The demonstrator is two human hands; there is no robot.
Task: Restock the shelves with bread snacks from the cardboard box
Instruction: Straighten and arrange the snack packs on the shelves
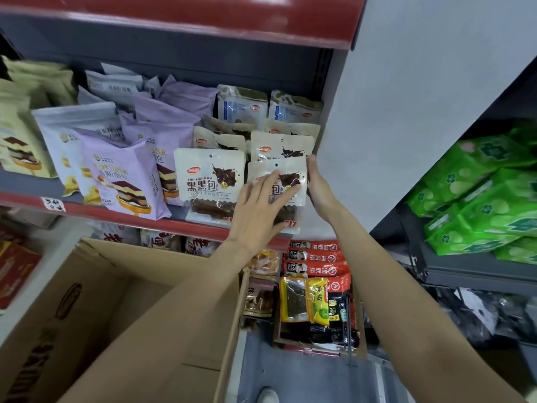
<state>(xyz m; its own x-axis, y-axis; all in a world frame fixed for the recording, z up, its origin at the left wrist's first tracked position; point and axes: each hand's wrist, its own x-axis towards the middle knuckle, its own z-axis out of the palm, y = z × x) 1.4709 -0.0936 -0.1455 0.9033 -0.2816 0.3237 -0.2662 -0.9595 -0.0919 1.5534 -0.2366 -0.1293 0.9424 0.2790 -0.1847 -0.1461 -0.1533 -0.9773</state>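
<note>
Left hand (258, 207) grip spread on bread pack (290, 173), right hand (318, 184) flat at its edge, purple packs (125, 181) beside, cardboard box (96, 309) below

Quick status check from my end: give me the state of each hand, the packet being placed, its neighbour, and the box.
Left hand: open, fingers spread flat on the front of the packet.
Right hand: open, flat against the packet's right edge.
Front right packet: upright at the shelf's front edge, steadied by both hands.
Neighbouring packet: upright, untouched.
Cardboard box: open, flaps up; contents not visible.
</note>
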